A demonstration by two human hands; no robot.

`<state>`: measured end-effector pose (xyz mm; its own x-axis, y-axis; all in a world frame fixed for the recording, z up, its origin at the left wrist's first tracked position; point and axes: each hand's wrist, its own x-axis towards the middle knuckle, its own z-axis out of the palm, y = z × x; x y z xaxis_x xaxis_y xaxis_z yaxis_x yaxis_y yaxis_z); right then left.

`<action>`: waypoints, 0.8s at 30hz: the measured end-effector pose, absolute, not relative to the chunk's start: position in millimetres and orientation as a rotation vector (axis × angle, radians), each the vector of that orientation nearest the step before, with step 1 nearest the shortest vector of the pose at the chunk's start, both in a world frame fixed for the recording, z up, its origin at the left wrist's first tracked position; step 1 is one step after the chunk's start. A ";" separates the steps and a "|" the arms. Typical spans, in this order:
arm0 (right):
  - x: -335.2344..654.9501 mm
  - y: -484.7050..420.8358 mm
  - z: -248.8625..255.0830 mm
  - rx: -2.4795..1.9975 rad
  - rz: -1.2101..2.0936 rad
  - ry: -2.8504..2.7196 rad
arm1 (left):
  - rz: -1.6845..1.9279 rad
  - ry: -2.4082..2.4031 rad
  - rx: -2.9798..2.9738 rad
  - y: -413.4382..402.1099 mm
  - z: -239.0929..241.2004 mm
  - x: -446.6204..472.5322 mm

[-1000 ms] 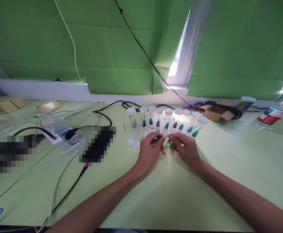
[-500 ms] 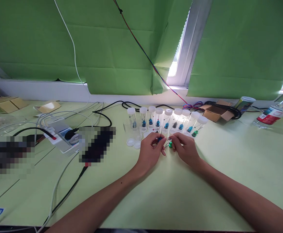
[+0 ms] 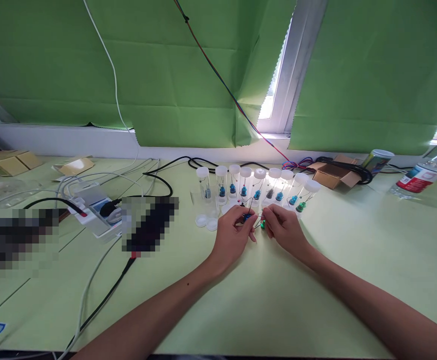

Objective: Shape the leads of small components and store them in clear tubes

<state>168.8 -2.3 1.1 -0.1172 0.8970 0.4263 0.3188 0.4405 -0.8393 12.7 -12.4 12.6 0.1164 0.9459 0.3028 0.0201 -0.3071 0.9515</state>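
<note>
My left hand (image 3: 237, 225) is closed in a pinch on a small blue piece (image 3: 247, 217) with thin dark wires sticking out of it. Opposite it, my right hand (image 3: 280, 225) has thumb and forefinger pressed together by the end of a wire; what they hold is too small to make out. Between the two hands a small green piece (image 3: 262, 224) shows low at the table, partly covered by my right fingers. Just beyond stands a row of clear tubes with white caps (image 3: 259, 173), with similar blue and green wired pieces inside.
Left of the row are uncapped clear tubes (image 3: 198, 200) and loose white caps (image 3: 211, 224). A power strip (image 3: 98, 222) and tangled cables lie on the left. At the back right are an open cardboard box (image 3: 333, 175), a can (image 3: 378, 161) and a plastic bottle (image 3: 424, 175).
My right fingertips have shifted very slightly, and the wire on the blue piece leans a little differently. My left hand keeps its grip. The tubes and everything else stay put.
</note>
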 end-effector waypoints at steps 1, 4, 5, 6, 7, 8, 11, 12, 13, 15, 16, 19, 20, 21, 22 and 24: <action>168.5 -2.5 1.4 -1.063 0.743 -1.657 | 1.325 0.991 1.515 -12.3 12.4 12.4; 167.9 -2.3 1.4 -1.028 0.837 -1.625 | 1.314 0.989 1.527 -12.0 11.4 11.7; 167.6 -2.0 1.2 -1.014 0.861 -1.614 | 1.313 0.984 1.532 -11.9 11.2 11.5; 167.4 -1.7 0.9 -1.002 0.879 -1.602 | 1.312 0.981 1.536 -12.0 11.0 11.4; 167.1 -1.4 0.6 -0.995 0.889 -1.592 | 1.313 0.982 1.537 -12.1 11.2 11.3; 166.8 -1.2 0.4 -0.995 0.895 -1.584 | 1.314 0.986 1.534 -12.3 11.6 11.2; 166.1 -0.9 -0.3 -1.006 0.895 -1.569 | 1.311 1.005 1.507 -12.6 14.2 10.9; 166.1 -1.0 -0.5 -1.008 0.890 -1.570 | 1.310 1.007 1.495 -12.5 15.1 10.8; 166.1 -1.1 -0.8 -1.008 0.883 -1.572 | 1.311 1.008 1.484 -12.2 16.0 10.7; 166.2 -1.4 -1.3 -0.999 0.865 -1.572 | 1.317 1.004 1.466 -11.0 16.8 10.2; 166.4 -1.6 -1.4 -0.992 0.853 -1.567 | 1.322 1.003 1.460 -10.2 16.7 9.9; 166.8 -2.4 -1.6 -0.970 0.804 -1.549 | 1.331 0.999 1.442 -7.9 15.5 9.0; 167.0 -2.7 -1.7 -0.966 0.784 -1.547 | 1.330 1.000 1.434 -7.3 15.1 8.8; 167.2 -2.9 -2.0 -0.962 0.765 -1.546 | 1.329 1.001 1.425 -7.0 14.9 8.7; 167.3 -3.0 -2.3 -0.960 0.748 -1.545 | 1.328 1.001 1.416 -6.7 14.8 8.7; 167.5 -3.2 -3.4 -0.961 0.719 -1.541 | 1.323 1.002 1.403 -6.7 15.2 8.8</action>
<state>167.5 -3.2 -3.4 -0.0407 0.8745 0.4833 0.1919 0.4815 -0.8551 8.8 -6.7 15.2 0.0864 0.9680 0.2355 -0.0356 -0.2332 0.9718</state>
